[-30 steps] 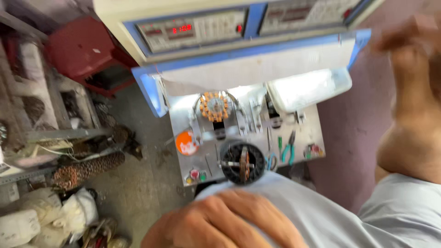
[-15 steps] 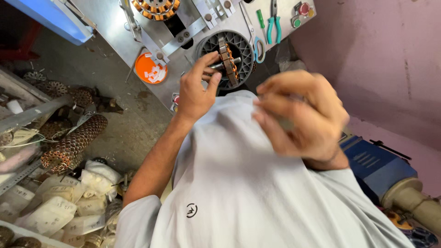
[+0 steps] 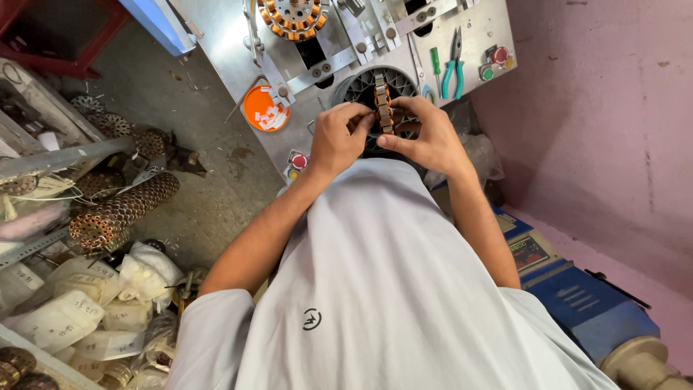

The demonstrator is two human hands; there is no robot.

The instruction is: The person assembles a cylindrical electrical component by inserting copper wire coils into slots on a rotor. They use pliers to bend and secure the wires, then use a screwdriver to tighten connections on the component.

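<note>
A ring-shaped wound stator point(image 3: 382, 108) with copper coils stands on edge in front of a black slotted round fixture point(image 3: 364, 84) on a grey metal work plate point(image 3: 231, 50). My left hand point(image 3: 339, 139) pinches the stator's left side. On the right side and from below, my right hand point(image 3: 426, 137) grips the same stator. Another stator with copper windings point(image 3: 292, 18) sits mounted higher on the plate.
An orange round dish of small white pieces point(image 3: 265, 109) lies left of the hands. Teal-handled pliers point(image 3: 454, 68), a green screwdriver point(image 3: 435, 66) and red and green buttons point(image 3: 494, 61) sit on the right. Stacked stators point(image 3: 119, 211) and white bags point(image 3: 86, 310) fill the floor at left. A blue machine point(image 3: 585, 303) stands lower right.
The view has steadied and tilted. My right hand came from in front of my chest up to the stator, and both hands now hold it at the black fixture.
</note>
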